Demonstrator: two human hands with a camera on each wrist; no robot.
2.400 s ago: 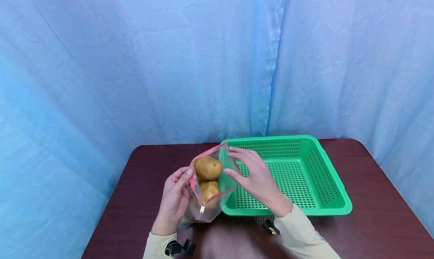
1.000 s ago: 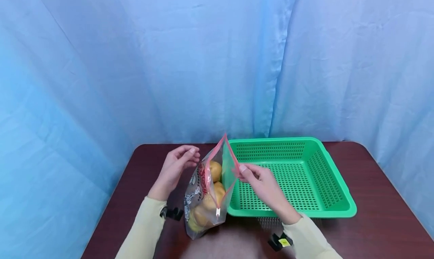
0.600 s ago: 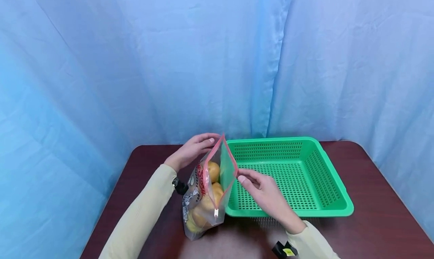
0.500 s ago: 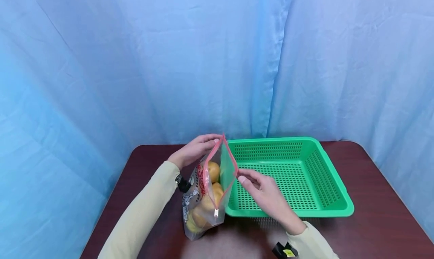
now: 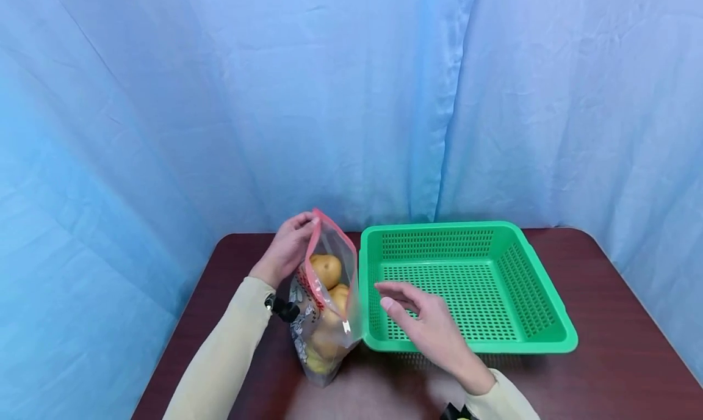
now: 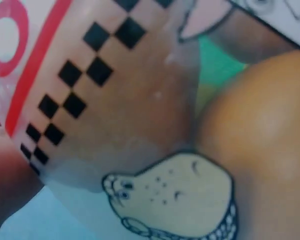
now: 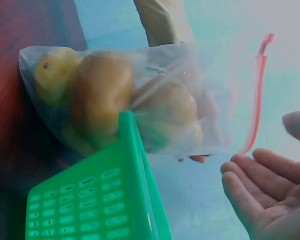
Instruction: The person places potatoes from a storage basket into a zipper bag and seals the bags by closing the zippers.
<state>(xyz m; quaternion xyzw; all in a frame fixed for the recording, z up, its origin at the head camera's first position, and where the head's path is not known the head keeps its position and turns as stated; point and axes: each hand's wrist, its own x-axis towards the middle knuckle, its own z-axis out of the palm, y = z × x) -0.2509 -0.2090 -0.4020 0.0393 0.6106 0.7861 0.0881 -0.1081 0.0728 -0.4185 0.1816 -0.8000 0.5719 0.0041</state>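
A clear slider-zip bag with a pink zip edge and printed cartoons stands on the table, its mouth spread. Inside are several potatoes and, low down, a yellow rounded thing whose kind I cannot tell. My left hand pinches the far top corner of the bag at the zip. White slider sits at the near end of the zip. My right hand hovers above the near left part of the green basket, fingers relaxed, apart from the bag and holding nothing.
The slotted green basket stands just right of the bag, and its left rim is close against it. Under both lies a dark red-brown table. A blue curtain hangs behind the table and along its sides.
My left hand went from the bag's left edge to its far corner and has drawn that corner left. My right hand has let go of the right edge, and the bag's top leans left.
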